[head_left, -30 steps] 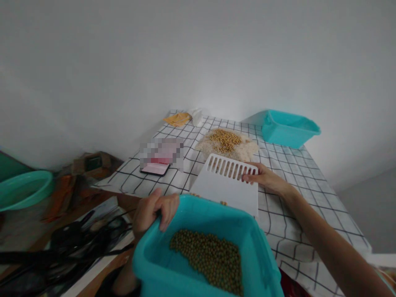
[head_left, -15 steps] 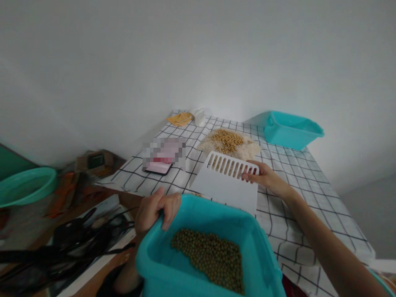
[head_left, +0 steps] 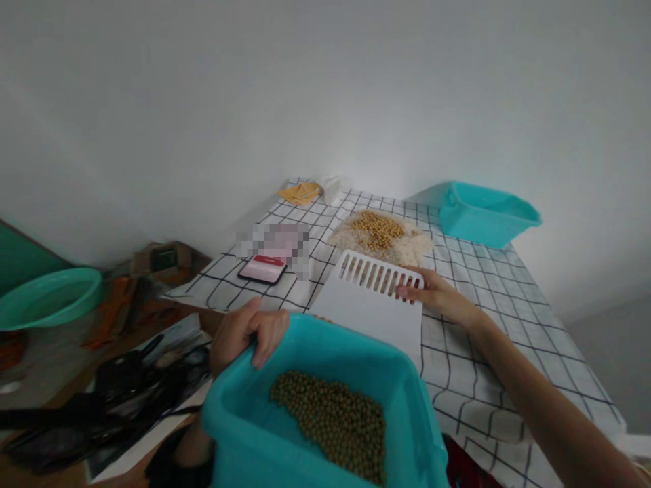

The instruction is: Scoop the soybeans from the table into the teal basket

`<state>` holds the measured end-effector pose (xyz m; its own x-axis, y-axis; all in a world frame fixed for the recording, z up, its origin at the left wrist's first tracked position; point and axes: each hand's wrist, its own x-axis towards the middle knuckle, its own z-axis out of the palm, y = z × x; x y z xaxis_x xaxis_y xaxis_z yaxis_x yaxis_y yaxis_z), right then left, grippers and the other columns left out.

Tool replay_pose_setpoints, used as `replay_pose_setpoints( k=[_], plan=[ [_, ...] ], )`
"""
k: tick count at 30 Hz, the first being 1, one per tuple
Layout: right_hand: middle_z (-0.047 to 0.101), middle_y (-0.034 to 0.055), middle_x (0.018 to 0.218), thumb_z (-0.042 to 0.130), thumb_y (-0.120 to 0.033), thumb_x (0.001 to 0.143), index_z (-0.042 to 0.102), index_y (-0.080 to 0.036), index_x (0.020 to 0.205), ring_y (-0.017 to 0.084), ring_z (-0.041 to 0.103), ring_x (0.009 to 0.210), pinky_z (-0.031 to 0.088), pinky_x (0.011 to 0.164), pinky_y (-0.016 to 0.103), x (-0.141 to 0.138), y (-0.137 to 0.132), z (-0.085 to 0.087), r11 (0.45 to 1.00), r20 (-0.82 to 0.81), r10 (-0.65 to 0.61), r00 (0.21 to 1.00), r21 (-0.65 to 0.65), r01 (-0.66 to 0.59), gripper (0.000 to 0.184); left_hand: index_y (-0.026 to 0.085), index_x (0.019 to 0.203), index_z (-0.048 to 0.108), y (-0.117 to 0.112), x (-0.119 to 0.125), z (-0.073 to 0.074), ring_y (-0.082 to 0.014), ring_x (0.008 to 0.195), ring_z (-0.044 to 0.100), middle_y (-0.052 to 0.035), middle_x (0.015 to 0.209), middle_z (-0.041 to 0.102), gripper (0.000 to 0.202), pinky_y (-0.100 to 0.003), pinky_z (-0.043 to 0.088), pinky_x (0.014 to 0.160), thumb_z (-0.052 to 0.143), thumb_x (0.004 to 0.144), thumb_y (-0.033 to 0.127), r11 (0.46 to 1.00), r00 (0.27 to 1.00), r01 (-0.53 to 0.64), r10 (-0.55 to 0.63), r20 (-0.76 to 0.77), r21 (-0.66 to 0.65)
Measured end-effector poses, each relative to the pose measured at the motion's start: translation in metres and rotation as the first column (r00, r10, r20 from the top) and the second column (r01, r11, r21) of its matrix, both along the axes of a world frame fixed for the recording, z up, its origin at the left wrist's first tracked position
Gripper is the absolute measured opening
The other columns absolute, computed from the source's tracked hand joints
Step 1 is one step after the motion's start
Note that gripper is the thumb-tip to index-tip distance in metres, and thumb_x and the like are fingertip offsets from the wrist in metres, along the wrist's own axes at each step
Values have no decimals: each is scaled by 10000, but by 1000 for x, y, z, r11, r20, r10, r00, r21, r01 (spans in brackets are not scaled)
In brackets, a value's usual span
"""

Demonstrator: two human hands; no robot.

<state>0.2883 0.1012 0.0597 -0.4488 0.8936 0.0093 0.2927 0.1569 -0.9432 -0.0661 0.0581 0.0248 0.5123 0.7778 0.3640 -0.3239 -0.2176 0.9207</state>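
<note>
My left hand (head_left: 253,335) is closed over the far left rim of a turquoise plastic bin (head_left: 411,386) at the table's near edge. Greenish-brown beans (head_left: 336,420) lie across the bin's floor. My right hand (head_left: 437,293) grips the right end of a white slotted board (head_left: 369,308), its fingers at the slots. The board slopes down toward the bin, and its near end is partly hidden behind the bin's rim. Just beyond the board, a heap of yellow beans (head_left: 376,229) lies on a spread of pale grains (head_left: 350,238).
A second turquoise bin (head_left: 472,220) stands at the table's back right. A phone (head_left: 263,269) lies on the checked cloth (head_left: 472,285) at left, with a yellow cloth (head_left: 300,193) behind. Left of the table are a green basin (head_left: 51,298) and dark bags (head_left: 127,386).
The bin with beans has shifted slightly left together with my left hand. My right hand and the white board stay nearly in place, and the view has turned a little.
</note>
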Motion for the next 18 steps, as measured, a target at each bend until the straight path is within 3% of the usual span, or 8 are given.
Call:
replay_pose_setpoints(
  k=[7, 18],
  plan=[
    [645, 13, 773, 779, -465, 784, 686, -186, 873, 141, 563, 674, 447, 613, 254, 11, 0, -5, 997, -122, 6, 993, -69, -14, 308, 202, 441, 566, 2, -2, -4, -142, 370, 488, -23, 358, 529, 732, -341, 442, 613, 262, 1076, 404, 999, 1000, -21, 21, -23, 29],
    [619, 13, 735, 791, -475, 762, 659, -205, 866, 156, 548, 634, 437, 571, 271, 21, -1, 2, 971, -144, -223, 964, 50, 232, 318, 211, 395, 539, -8, 6, -1, -153, 357, 445, -39, 354, 521, 719, -365, 406, 546, 350, 1039, 468, 992, 992, -126, 126, -20, -26]
  ],
)
